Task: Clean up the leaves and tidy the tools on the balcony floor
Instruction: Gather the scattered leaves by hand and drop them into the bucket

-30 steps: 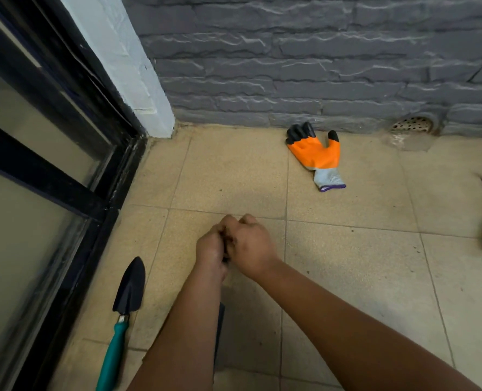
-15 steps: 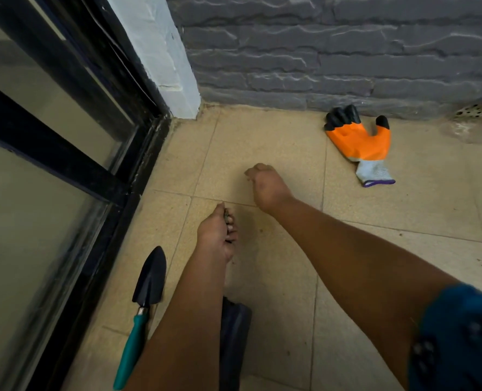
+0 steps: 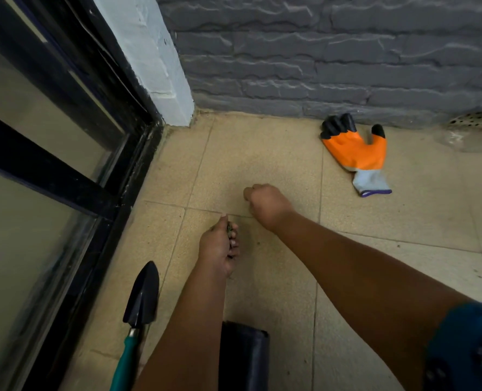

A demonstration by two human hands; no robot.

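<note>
My left hand (image 3: 220, 246) is curled round a small clump of dark leaf bits (image 3: 229, 229), low over the beige tiles. My right hand (image 3: 266, 203) reaches further out with its fingers curled down at the floor; what lies under them is hidden. A trowel (image 3: 138, 311) with a black blade and teal handle lies on the floor left of my left arm. An orange glove (image 3: 357, 153) with black fingertips and a grey cuff lies by the grey brick wall.
A black-framed glass door (image 3: 65, 176) runs along the left. A dark flat object (image 3: 244, 356) lies on the tiles under my left forearm. A perforated drain cover (image 3: 474, 121) sits at the wall's base, far right. A white pillar (image 3: 155, 57) stands in the corner.
My hands were pressed together a second ago and have since parted. The right hand reached forward over the tiles. The left stayed back with the leaf bits, and my view shifted left.
</note>
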